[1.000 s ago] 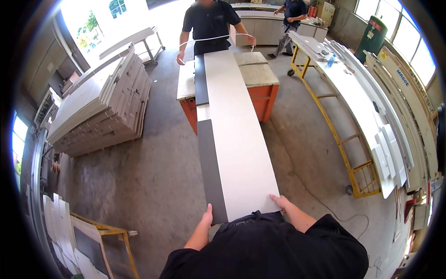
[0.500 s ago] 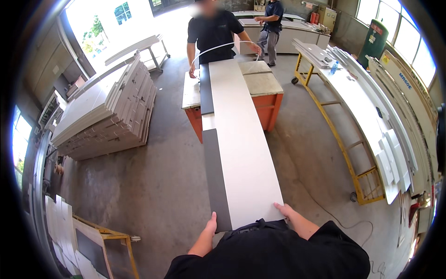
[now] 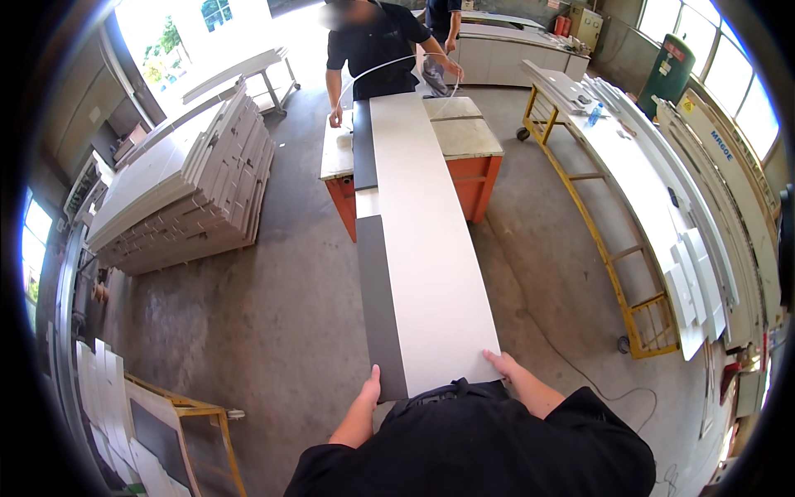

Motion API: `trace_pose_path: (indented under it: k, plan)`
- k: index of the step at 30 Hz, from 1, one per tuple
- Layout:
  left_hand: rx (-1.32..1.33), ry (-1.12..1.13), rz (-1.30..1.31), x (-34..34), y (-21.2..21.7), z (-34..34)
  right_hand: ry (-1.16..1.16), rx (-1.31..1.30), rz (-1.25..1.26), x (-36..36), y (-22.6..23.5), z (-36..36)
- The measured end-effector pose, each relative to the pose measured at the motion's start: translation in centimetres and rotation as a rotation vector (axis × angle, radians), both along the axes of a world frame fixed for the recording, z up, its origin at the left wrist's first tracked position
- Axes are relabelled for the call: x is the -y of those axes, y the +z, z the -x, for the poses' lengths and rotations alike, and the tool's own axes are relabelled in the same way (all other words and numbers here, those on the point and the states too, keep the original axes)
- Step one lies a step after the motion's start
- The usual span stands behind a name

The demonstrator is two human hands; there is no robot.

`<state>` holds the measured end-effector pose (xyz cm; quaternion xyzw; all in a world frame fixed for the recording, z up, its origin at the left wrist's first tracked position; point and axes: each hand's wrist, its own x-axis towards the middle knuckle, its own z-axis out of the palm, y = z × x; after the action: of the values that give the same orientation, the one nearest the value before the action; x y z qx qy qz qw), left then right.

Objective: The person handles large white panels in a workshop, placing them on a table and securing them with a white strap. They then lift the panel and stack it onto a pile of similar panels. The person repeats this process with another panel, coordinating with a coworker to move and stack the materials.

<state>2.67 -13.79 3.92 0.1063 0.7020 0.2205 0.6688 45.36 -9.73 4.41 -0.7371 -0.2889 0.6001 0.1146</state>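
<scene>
left hand: gripping near left corner of long white panel
right hand: holding right corner
panel: far end on orange workbench, co-worker there
sign: yellow triangle on green cabinet, far right
room: bare concrete floor left, stacked panels beyond

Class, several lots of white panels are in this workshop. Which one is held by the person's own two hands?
The long white panel running down the middle: left hand and right hand grip its near end. The stacked panels and rack panels lie untouched.
</scene>
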Motion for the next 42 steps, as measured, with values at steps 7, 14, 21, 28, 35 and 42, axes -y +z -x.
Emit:
trace_pose_path:
  k: [7,14,21,28,35,42]
  plan:
    - [-0.016,-0.010,0.003,0.5,-0.5,0.4,-0.013,0.025,0.008,0.2,2.0,1.0]
    - [-0.020,0.018,0.004,-0.1,1.6,-0.1,-0.017,0.051,0.006,-0.2,-0.8,0.2]
    - [-0.047,-0.024,-0.019,-0.2,-1.7,0.2,-0.037,-0.009,-0.012,-0.5,-0.9,-0.2]
    - [-0.062,-0.026,0.015,-0.3,1.9,-0.3,-0.020,-0.009,-0.006,-0.6,0.7,0.4]
    - [-0.071,-0.016,0.006,-0.7,3.7,-0.9,-0.034,-0.006,0.014,-0.8,0.3,0.0]
    - [-0.071,-0.014,-0.005,-0.3,1.1,-0.3,-0.033,0.003,0.009,-0.8,0.1,0.3]
